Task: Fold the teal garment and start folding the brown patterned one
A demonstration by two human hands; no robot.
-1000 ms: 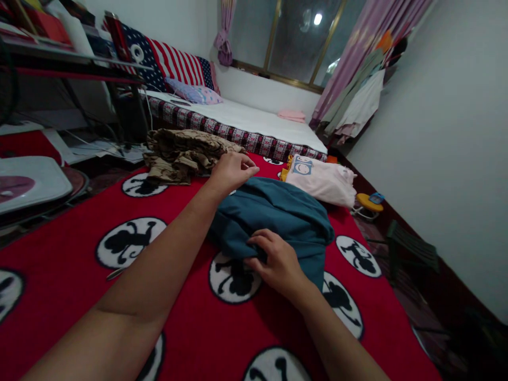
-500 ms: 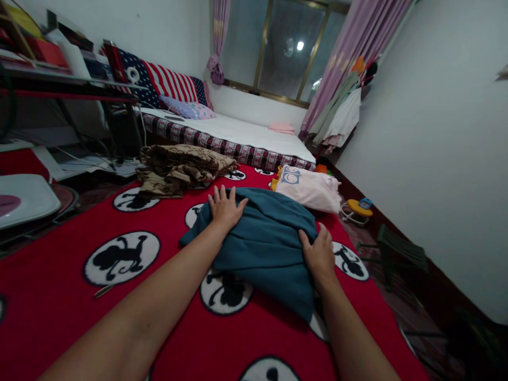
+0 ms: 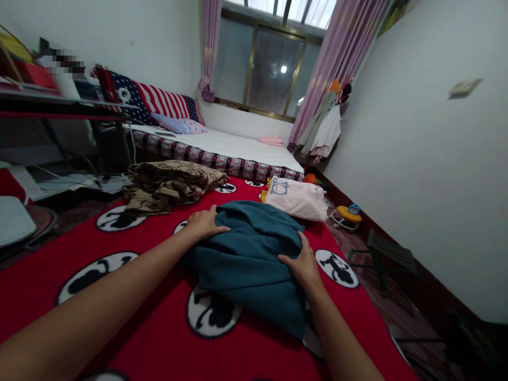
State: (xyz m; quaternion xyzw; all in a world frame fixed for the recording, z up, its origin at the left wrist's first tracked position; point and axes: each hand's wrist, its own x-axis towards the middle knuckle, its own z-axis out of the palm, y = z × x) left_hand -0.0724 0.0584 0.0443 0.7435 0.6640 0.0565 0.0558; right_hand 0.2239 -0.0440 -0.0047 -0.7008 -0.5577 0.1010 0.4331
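The teal garment [image 3: 250, 254] is lying folded in a soft heap at the centre of the frame, on a red blanket [image 3: 130, 317] printed with white roundels bearing black figures. The garment is being pressed from both sides. The left hand [image 3: 204, 224] is being laid flat on its upper left edge, fingers extended and palm down, with nothing being gripped. The right hand [image 3: 302, 262] is being held against the garment's right edge, just right of centre, fingers spread open along the cloth; whether any fabric is being pinched under the palm cannot be told. Both forearms are being extended in from the lower part of the frame.

A crumpled brown patterned garment [image 3: 166, 182] is lying at the left of centre, beyond the left hand and apart from the teal garment. A folded pale pink garment [image 3: 297, 198] with a blue print is lying just beyond the teal garment, to the upper right of it. A bed [image 3: 238, 151] with a white sheet is being seen further back, with a stars-and-stripes cushion [image 3: 154, 100] at its upper left end. A window [image 3: 270, 74] with pink curtains is occupying the top centre. A small yellow toy [image 3: 346, 214] is sitting on the floor at the right.
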